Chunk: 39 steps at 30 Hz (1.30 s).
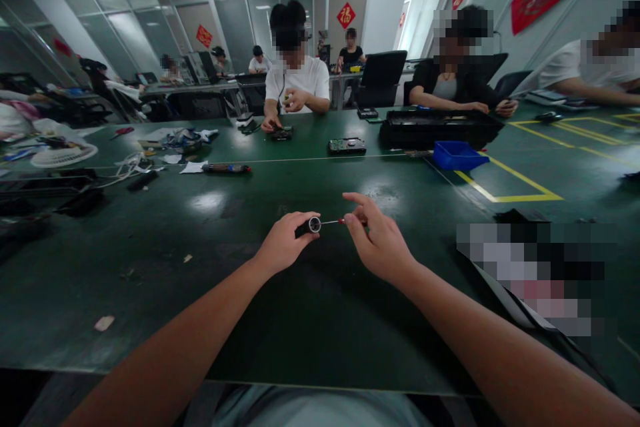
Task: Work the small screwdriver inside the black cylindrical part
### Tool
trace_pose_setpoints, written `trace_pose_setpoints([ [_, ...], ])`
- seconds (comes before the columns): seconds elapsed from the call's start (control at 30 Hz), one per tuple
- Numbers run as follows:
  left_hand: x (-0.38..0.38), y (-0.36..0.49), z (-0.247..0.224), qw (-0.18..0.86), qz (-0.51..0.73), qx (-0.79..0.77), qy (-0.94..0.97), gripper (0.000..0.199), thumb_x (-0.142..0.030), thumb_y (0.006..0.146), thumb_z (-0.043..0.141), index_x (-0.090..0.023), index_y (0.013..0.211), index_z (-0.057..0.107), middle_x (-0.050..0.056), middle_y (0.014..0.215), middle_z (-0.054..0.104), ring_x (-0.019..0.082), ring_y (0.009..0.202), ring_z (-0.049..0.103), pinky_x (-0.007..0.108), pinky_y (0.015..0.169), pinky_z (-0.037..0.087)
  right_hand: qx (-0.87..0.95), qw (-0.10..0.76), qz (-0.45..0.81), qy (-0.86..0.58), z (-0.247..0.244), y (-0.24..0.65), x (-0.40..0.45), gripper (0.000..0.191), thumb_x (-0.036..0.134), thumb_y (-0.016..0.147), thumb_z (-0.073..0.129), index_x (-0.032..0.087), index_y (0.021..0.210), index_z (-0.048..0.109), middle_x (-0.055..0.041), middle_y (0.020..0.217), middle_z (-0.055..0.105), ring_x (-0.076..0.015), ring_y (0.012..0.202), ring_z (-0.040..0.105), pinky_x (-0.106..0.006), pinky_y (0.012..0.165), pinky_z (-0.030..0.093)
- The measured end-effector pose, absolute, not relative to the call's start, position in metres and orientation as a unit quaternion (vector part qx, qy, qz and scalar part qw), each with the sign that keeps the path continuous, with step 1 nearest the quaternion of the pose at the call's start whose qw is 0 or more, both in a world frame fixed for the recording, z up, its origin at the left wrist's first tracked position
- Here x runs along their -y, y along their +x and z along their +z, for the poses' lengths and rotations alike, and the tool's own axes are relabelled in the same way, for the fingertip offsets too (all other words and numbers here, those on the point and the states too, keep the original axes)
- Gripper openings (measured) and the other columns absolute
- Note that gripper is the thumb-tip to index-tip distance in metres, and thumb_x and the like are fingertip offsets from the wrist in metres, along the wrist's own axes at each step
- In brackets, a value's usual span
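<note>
My left hand (287, 243) is closed around a small black cylinder (303, 228), whose round, silvery-rimmed end faces me and to the right. What the cylinder is I cannot tell. From the right, my right hand (376, 237) pinches a screwdriver (341, 221) between thumb and fingers, its index finger raised. The thin metal shaft points left, and its tip is at the cylinder's open end; whether it touches inside is too small to make out. Both hands are above the green table (320, 320), near its middle.
Across the table a person in a white shirt (300, 83) handles small parts. A hard drive (347, 145), a long black housing (440, 128) and a blue bin (457, 155) stand ahead. Left lie a dark tool (227, 168), cables (127, 168) and a white fan grille (64, 155).
</note>
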<state>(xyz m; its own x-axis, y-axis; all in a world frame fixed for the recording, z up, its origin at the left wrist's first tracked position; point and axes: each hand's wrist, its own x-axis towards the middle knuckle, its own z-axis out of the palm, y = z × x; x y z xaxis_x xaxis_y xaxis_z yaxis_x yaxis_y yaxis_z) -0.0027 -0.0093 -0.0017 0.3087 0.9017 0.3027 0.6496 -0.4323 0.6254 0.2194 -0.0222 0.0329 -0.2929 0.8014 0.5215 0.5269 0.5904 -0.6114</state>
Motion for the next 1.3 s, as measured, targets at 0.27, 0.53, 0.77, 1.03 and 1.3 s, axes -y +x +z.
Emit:
trace_pose_setpoints([
  [0.27, 0.009, -0.004, -0.003, 0.198, 0.319, -0.490, 0.787, 0.039, -0.023, 0.089, 0.070, -0.027, 0.127, 0.063, 0.002, 0.123, 0.067, 0.022, 0.116, 0.059, 0.040, 0.103, 0.044, 0.793, 0.393, 0.177, -0.430, 0.036, 0.220, 0.023, 0.028, 0.034, 0.102, 0.041, 0.021, 0.104, 0.066, -0.0022, 0.076, 0.067, -0.0163, 0.061, 0.060, -0.030, 0.059, 0.041],
  [0.53, 0.009, -0.004, -0.002, 0.203, 0.317, -0.492, 0.785, 0.039, -0.024, 0.090, 0.069, -0.027, 0.128, 0.063, 0.002, 0.124, 0.067, 0.022, 0.116, 0.059, 0.040, 0.103, 0.044, 0.787, 0.401, 0.191, -0.428, 0.036, 0.220, 0.022, 0.018, 0.030, 0.099, 0.043, 0.021, 0.097, 0.059, -0.0023, 0.077, 0.063, -0.0179, 0.068, 0.059, -0.031, 0.063, 0.041],
  [0.77, 0.009, -0.003, -0.003, 0.197, 0.315, -0.497, 0.784, 0.038, -0.023, 0.089, 0.070, -0.026, 0.127, 0.064, 0.003, 0.123, 0.067, 0.022, 0.115, 0.060, 0.041, 0.103, 0.044, 0.724, 0.460, 0.263, -0.442, 0.033, 0.218, 0.022, 0.016, 0.031, 0.096, 0.050, 0.021, 0.106, 0.059, -0.0041, 0.084, 0.069, -0.0195, 0.074, 0.065, -0.033, 0.069, 0.048],
  [1.03, 0.007, -0.002, -0.002, 0.177, 0.323, -0.491, 0.789, 0.042, -0.020, 0.087, 0.072, -0.026, 0.128, 0.063, 0.003, 0.124, 0.068, 0.022, 0.117, 0.060, 0.041, 0.104, 0.044, 0.575, 0.561, 0.419, -0.423, 0.015, 0.210, 0.009, 0.025, 0.044, 0.093, 0.056, 0.020, 0.092, 0.065, -0.0029, 0.078, 0.068, -0.0181, 0.073, 0.065, -0.036, 0.073, 0.053],
  [1.3, 0.004, -0.004, 0.004, 0.132, 0.299, -0.456, 0.828, 0.037, -0.022, 0.090, 0.070, -0.027, 0.126, 0.063, 0.002, 0.123, 0.069, 0.023, 0.113, 0.061, 0.046, 0.105, 0.041, 0.390, 0.562, 0.603, -0.412, 0.007, 0.217, -0.009, 0.031, 0.050, 0.079, 0.072, 0.020, 0.077, 0.063, 0.0013, 0.064, 0.058, -0.0140, 0.058, 0.055, -0.030, 0.059, 0.049],
])
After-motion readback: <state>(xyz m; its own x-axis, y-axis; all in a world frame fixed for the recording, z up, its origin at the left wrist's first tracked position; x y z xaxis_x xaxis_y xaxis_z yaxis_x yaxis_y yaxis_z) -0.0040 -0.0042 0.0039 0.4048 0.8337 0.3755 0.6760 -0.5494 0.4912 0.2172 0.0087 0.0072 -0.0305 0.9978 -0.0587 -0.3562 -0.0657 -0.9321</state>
